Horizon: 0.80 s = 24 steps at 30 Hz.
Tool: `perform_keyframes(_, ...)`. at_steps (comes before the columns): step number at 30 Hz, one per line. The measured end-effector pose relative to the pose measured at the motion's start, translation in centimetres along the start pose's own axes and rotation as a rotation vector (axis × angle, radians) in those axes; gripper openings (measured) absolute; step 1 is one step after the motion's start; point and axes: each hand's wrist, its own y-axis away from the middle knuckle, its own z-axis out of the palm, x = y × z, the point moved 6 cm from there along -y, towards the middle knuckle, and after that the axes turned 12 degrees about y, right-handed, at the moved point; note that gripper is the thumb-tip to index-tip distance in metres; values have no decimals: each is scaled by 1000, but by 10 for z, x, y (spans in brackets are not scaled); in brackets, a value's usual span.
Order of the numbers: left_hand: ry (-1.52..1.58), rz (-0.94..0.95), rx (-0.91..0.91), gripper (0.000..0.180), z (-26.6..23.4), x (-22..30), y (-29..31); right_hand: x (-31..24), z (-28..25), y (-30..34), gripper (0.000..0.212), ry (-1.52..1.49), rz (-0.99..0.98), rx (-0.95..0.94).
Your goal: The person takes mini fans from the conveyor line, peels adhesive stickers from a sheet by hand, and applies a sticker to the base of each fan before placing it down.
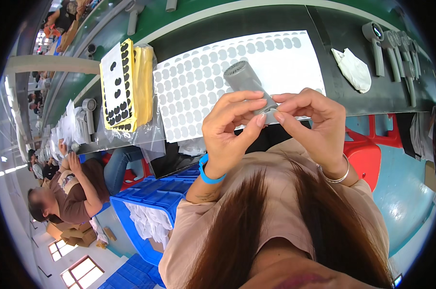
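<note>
A grey handheld fan (pixel 252 83) slants over the table, its round slotted end pointing up and away from me. My left hand (pixel 230 127) is closed around its near end, with the thumb at the tip. At that same end, my right hand (pixel 317 123) pinches with thumb and forefinger at a small light grey piece (pixel 267 117), which looks like a sticker. How far it sticks to the fan is hidden by my fingertips. Beneath the fan lies a large white sheet (pixel 288 67) with rows of grey kidney-shaped stickers.
Left of the sheet is a yellow stack of sticker sheets (pixel 142 86) with black stickers on top. A white cloth (pixel 353 70) and several grey fans (pixel 394 53) lie to the right. Blue crates (pixel 145 192) stand lower left, near a seated co-worker (pixel 80 188). Red stools (pixel 365 159) are at right.
</note>
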Motion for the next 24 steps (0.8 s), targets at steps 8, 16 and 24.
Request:
perform_keyframes(8,-76,61,61,21,7,4,3,-1,-1,1,8,43,10,35)
perform_keyframes(16,-83,51,63,19,9,2,-1,-1,-3,-2,7,95,4,59)
perform_keyframes(24,-21,34,66,16,-5,8,0,4,-1,-21,23,226,-49,-222)
